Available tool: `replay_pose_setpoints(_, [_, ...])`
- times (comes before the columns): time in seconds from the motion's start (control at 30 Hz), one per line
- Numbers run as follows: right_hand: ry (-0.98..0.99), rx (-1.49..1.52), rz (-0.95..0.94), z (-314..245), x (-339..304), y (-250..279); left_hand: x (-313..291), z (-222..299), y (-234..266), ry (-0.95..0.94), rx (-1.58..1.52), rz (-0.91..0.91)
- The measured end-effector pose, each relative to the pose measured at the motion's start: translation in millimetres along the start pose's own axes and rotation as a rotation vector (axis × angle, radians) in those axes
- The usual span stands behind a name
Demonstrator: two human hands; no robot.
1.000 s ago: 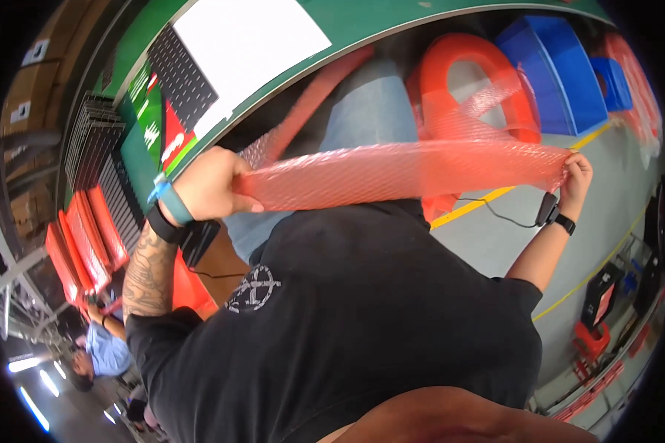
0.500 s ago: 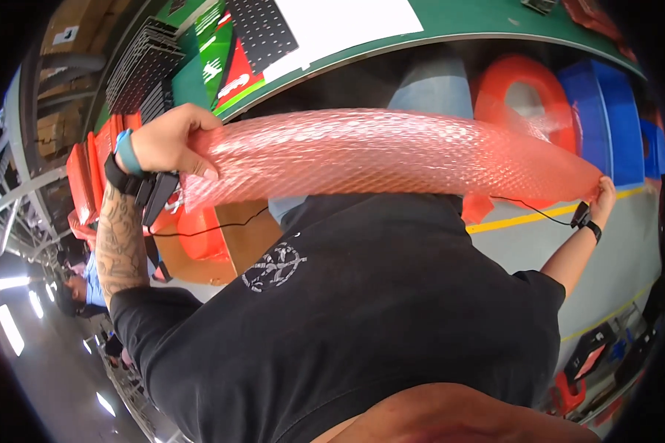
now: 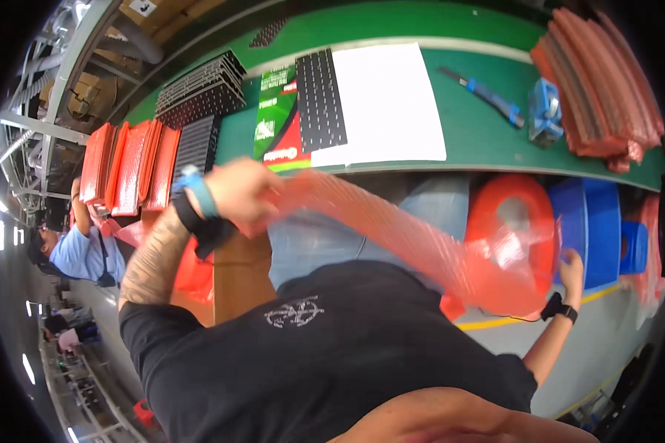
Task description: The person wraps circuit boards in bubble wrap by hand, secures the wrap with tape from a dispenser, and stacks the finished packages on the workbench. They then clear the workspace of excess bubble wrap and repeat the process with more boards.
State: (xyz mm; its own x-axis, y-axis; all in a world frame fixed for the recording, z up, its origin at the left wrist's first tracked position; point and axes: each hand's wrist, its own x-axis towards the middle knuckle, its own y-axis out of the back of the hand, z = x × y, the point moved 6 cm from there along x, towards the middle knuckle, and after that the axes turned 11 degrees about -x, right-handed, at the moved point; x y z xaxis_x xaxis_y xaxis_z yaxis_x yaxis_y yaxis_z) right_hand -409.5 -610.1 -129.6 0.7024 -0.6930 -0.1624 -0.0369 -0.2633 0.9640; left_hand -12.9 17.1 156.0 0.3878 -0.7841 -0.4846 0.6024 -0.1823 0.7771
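Observation:
My left hand (image 3: pixel 242 193), blurred by motion, is closed on one end of a long strip of pink bubble wrap (image 3: pixel 391 225). The strip slants down to the right across the front of my body, its far end hanging near a red-orange roll of wrap (image 3: pixel 543 214). Just right of that end my right hand (image 3: pixel 571 275) is raised beside a blue bin (image 3: pixel 602 244). Its fingers look loosely apart, and a gap shows between them and the strip. Both wrists wear dark bands.
A green bench (image 3: pixel 391 74) carries a white sheet (image 3: pixel 388 103), a black perforated panel (image 3: pixel 320 100), a blue utility knife (image 3: pixel 488 96), a blue tape dispenser (image 3: pixel 545 111) and stacked pink wrapped pieces (image 3: pixel 598 81). Red padded packs (image 3: pixel 137 166) stand left, near a co-worker (image 3: pixel 89 247).
The strip, stretched level between both hands before, now slopes down to the right. My right hand has moved left and down and come away from it. The view now takes in more of the bench.

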Motion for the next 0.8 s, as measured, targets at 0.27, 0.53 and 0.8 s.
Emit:
replay_pose_setpoints(0.27, [1.217, 0.329, -0.665, -560.5, -125.4, 128.4, 56.8, 78.1, -23.9, -0.469, -0.262, 0.024])
replay_pose_setpoints(0.53, [0.859, 0.562, -0.955, -537.9, -77.3, 121.2, 15.4, -77.3, -27.0, -0.192, -0.667, -0.249])
replay_pose_setpoints(0.8, [1.078, 0.667, -0.810, -589.8, -74.9, 80.0, 28.8, -89.5, 15.5, -0.373, -1.213, 0.124])
